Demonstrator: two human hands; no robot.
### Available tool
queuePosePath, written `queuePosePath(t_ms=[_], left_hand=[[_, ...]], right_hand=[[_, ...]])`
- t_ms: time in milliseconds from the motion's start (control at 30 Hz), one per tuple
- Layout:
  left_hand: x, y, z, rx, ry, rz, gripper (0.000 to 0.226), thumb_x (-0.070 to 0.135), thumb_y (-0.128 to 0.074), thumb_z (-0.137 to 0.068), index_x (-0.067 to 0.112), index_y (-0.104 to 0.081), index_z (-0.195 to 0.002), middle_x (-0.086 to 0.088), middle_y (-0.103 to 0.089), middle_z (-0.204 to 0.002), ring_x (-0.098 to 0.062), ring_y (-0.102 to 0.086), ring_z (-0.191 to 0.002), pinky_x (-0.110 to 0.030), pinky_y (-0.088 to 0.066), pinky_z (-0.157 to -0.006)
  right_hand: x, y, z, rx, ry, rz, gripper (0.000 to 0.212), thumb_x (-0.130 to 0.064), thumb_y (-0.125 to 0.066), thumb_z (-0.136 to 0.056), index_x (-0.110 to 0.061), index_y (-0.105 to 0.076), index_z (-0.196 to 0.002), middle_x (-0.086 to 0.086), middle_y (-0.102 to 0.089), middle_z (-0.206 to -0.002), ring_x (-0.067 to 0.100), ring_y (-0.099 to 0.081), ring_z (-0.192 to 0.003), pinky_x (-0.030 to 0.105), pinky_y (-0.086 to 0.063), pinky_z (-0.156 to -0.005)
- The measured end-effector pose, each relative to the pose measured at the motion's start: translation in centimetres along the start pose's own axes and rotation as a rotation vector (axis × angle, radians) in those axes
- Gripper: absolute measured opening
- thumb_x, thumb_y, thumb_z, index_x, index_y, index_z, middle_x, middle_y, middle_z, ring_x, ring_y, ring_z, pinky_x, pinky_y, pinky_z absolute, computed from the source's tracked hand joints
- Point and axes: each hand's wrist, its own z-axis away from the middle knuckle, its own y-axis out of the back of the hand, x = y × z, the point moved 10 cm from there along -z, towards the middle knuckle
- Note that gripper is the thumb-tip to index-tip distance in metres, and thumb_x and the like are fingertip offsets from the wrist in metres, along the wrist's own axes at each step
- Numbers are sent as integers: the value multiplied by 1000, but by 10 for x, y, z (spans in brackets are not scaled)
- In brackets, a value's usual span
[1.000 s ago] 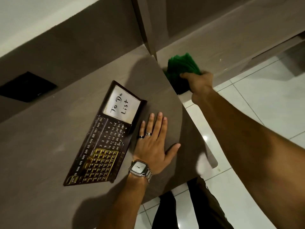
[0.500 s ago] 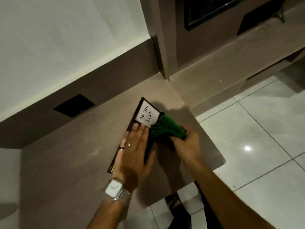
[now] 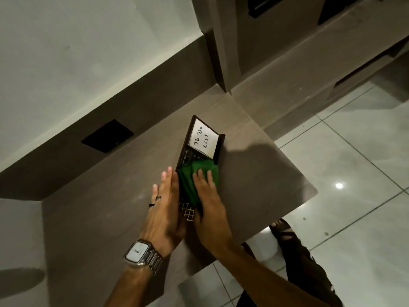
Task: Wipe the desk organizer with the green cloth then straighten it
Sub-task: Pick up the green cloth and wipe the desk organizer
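The desk organizer (image 3: 202, 138) is a dark brown flat board with a white "To Do List" pad at its far end and a gold grid near me. It lies at an angle on the brown desk (image 3: 93, 218). A green cloth (image 3: 192, 176) is spread over its middle. My right hand (image 3: 210, 204) presses flat on the cloth, fingers pointing away from me. My left hand (image 3: 164, 209), with rings and a wristwatch, rests flat against the organizer's left edge, fingers together. The organizer's near half is mostly hidden by my hands and the cloth.
A dark socket plate (image 3: 107, 135) sits in the brown back panel behind the desk. To the right the desk edge (image 3: 294, 204) drops to a glossy tiled floor (image 3: 354, 173). A lower ledge (image 3: 287, 74) runs at the back right. My legs stand by the desk's near corner.
My right hand brought the green cloth from the ledge on the right onto the organizer and now presses it flat. My left hand shifted from on top of the organizer to its left edge.
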Motion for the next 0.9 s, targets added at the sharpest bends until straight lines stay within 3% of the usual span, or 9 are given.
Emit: queuePosePath(t_ms=[100, 233, 333, 433, 567, 633, 700, 800, 900], left_hand=[[-3, 1, 0, 27, 36, 75, 117, 5, -71, -73, 24, 14, -151, -5, 5, -162, -25, 7, -147, -47, 2, -116], [-2, 3, 0, 39, 36, 96, 111, -3, -62, -73, 21, 12, -152, -5, 3, -162, -23, 7, -147, -44, 6, -117], [-7, 0, 3, 28, 79, 145, 118, 7, -70, -74, 32, 18, -149, 0, 9, -161, -28, 10, -145, -48, 4, -111], [-6, 0, 1, 34, 65, 162, 121, 5, -72, -74, 35, 19, -149, 2, 8, -161, -25, 12, -145, -48, 5, -112], [1, 2, 2, 51, 29, 173, 114, -3, -63, -76, 32, 15, -150, 0, 5, -161, -16, 13, -146, -43, 8, -116], [-1, 2, 2, 61, 35, 189, 119, -4, -67, -74, 36, 17, -149, 2, 5, -160, -16, 12, -146, -44, 7, -116], [1, 4, 2, 72, 20, 186, 120, -6, -68, -72, 34, 14, -149, 2, 3, -159, -13, 11, -146, -40, 9, -116], [1, 4, 1, 73, 20, 201, 110, -11, -60, -74, 25, 8, -152, -1, 0, -161, -15, 10, -147, -43, 8, -117], [1, 5, 1, 67, 39, 216, 110, -11, -57, -73, 28, 8, -152, -2, 0, -162, -19, 10, -148, -48, 6, -118]], right_hand=[[-1, 13, -20, 43, 55, 52, 97, 11, -64, -80, -26, -12, -153, -9, -11, -158, 16, -6, -148, 45, -17, -114], [24, 25, -31, 39, -136, 204, 82, 12, -56, -84, -19, -24, -152, 0, -19, -162, 15, -1, -148, 47, -18, -119], [0, 10, -6, -47, -17, 118, 81, 12, -60, -79, -17, -33, -149, 1, -27, -159, 14, -4, -147, 49, -18, -119], [-20, 19, -25, 1, 120, 131, 77, 14, -61, -78, -13, -38, -147, 5, -33, -157, 16, -7, -146, 46, -14, -118], [6, 34, -32, -6, -42, 212, 78, 19, -52, -81, -15, -34, -149, 3, -27, -159, 17, -1, -147, 51, -20, -119], [-15, 20, -13, -135, 121, 236, 81, 17, -58, -79, -16, -35, -148, 3, -26, -160, 17, 0, -146, 56, -22, -117], [-38, 19, -14, -137, 288, 242, 77, 16, -60, -76, -13, -41, -146, 5, -33, -157, 22, -5, -146, 57, -22, -112], [-42, 44, -61, 4, 253, 313, 73, 19, -56, -77, -9, -44, -143, 8, -37, -155, 28, -10, -148, 59, -26, -111], [-45, 43, -64, -17, 290, 366, 63, 12, -48, -81, -7, -48, -140, 10, -40, -153, 31, -15, -147, 55, -24, -115]])
